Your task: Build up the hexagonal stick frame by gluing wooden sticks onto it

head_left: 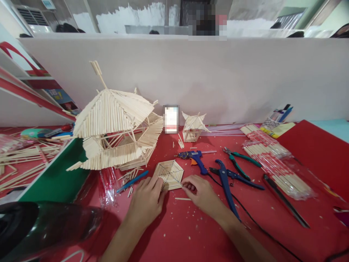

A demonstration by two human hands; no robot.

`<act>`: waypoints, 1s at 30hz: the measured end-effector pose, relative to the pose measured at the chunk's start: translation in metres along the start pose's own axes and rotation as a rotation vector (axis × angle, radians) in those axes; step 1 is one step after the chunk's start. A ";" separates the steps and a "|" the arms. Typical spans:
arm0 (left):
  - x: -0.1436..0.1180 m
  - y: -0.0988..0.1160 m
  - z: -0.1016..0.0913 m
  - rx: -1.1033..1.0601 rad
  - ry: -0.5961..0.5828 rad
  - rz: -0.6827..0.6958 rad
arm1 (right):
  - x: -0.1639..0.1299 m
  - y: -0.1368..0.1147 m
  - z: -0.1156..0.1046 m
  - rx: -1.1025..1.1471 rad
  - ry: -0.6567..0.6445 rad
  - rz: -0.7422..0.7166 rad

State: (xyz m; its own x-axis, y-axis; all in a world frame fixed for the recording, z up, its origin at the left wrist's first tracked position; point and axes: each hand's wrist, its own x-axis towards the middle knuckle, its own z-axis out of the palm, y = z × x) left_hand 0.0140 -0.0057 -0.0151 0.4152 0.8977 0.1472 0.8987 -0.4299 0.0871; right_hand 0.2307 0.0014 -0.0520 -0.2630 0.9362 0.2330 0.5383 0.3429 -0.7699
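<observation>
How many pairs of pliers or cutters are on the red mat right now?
2. The blue-handled pliers lie just right of the right hand; the green-handled cutters lie behind them, beside the blue glue gun. More could be hidden under the stick packets.

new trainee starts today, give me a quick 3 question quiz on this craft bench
1. True or false: both hands touch the hexagonal stick panel.
2. Which tool lies nearest the right hand? A) blue glue gun B) green-handled pliers C) black rod
3. Which side of the panel is the large stick pavilion on?

Key: 1 true. 2 A. 3 left.
</observation>
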 end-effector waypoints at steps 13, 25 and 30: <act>0.003 -0.004 -0.003 -0.121 -0.055 -0.035 | 0.001 0.005 0.003 0.010 -0.009 0.009; -0.003 -0.003 0.001 -0.138 -0.049 -0.031 | 0.001 0.001 0.004 -0.012 -0.026 0.017; -0.004 -0.002 0.003 -0.133 -0.037 -0.049 | 0.001 0.001 0.003 -0.019 -0.027 0.008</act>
State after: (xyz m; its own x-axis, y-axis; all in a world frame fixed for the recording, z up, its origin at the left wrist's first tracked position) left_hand 0.0108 -0.0078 -0.0190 0.3781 0.9200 0.1032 0.8925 -0.3918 0.2236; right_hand 0.2280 0.0025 -0.0541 -0.2799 0.9366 0.2109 0.5557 0.3372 -0.7599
